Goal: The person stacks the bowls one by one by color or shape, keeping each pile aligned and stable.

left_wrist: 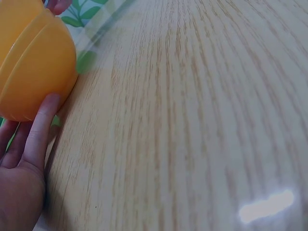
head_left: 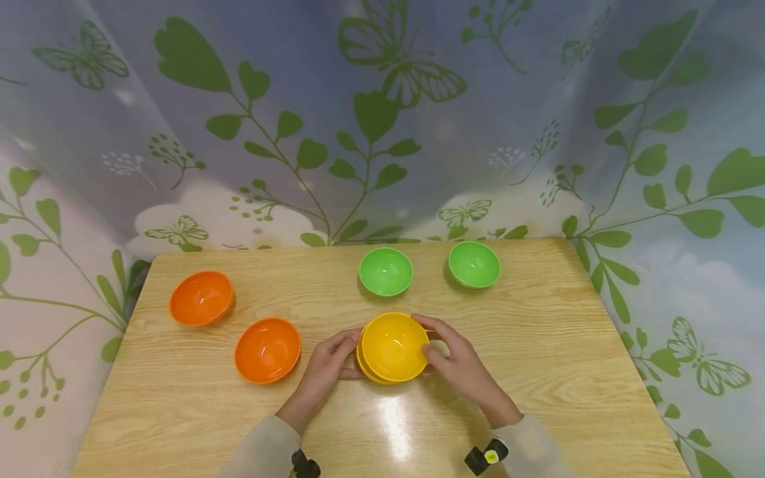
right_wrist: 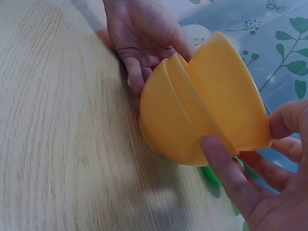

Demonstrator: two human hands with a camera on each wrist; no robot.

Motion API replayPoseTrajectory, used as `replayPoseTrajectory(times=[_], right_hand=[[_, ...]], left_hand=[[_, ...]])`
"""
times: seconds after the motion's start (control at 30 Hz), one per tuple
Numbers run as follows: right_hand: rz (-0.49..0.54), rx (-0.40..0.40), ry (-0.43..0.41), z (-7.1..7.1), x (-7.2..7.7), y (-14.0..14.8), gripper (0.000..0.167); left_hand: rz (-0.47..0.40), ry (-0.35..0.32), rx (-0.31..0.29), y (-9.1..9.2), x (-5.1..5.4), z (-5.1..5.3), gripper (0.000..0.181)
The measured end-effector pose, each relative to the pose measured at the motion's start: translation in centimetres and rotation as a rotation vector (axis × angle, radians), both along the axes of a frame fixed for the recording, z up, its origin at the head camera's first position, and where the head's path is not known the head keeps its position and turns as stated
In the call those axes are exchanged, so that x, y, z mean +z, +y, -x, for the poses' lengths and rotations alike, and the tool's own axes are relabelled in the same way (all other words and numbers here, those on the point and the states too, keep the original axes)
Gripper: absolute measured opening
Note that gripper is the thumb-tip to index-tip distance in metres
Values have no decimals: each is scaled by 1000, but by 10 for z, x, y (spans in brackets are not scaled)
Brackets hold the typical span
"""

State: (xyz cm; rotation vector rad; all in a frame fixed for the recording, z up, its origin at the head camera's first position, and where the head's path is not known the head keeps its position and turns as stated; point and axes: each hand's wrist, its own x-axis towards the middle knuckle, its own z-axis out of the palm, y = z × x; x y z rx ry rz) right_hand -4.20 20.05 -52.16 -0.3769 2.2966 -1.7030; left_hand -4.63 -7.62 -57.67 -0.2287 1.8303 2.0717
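A yellow bowl sits at the front middle of the table, over nested yellow bowls. The right wrist view shows the upper bowl tilted, its far side raised out of the lower ones. My right hand pinches the upper bowl at its right side, thumb at the rim; one finger touches the lower bowls. On the left side, my left hand holds the lower bowls between thumb and fingers. In the left wrist view, a finger lies against the yellow outer wall.
Two orange bowls stand on the left part of the wooden table. Two green bowls are near the back edge. Behind the table hangs a patterned curtain.
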Motion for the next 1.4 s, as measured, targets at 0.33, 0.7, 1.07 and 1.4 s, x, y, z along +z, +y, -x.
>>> replayPoseTrajectory(times=[0.33, 0.7, 1.07, 1.4], right_hand=[[-53, -38, 41, -1, -4, -9, 59], [-126, -58, 115, -1, -8, -13, 59], [-145, -51, 134, -2, -11, -14, 56], [-168, -52, 93, -3, -11, -15, 55]], left_hand=[[-5, 0, 2, 0, -2, -1, 41], [-7, -2, 4, 0, -2, 1, 41], [-24, 7, -3, 0, -2, 0, 42], [-13, -5, -4, -2, -2, 1, 51]])
